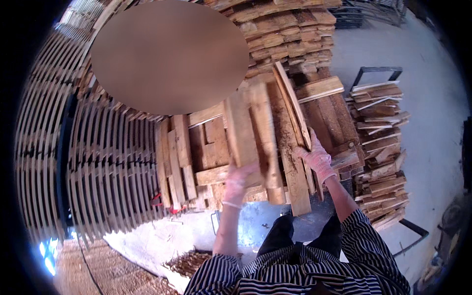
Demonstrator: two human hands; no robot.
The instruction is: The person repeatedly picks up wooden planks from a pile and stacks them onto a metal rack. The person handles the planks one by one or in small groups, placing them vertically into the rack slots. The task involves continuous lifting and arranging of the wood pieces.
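My left hand [236, 184], gloved and smeared by motion, is at the lower end of a pale wooden board [243, 123]. That board is blurred too and lies over the stacked wood in front of me. My right hand [318, 156], in a thin translucent glove, is closed around a narrow wooden slat [294, 105] standing on its edge, with the thumb on its near side. Between my hands lie longer planks [295, 189] dusted with brown sawdust, their ends jutting toward me.
On the left rise tall rows of stacked slats [105, 162]. More boards [290, 39] are piled at the back. At right, a metal-framed rack holds scrap wood [383, 147] on the grey floor [432, 113]. A large blurred oval hides the upper left.
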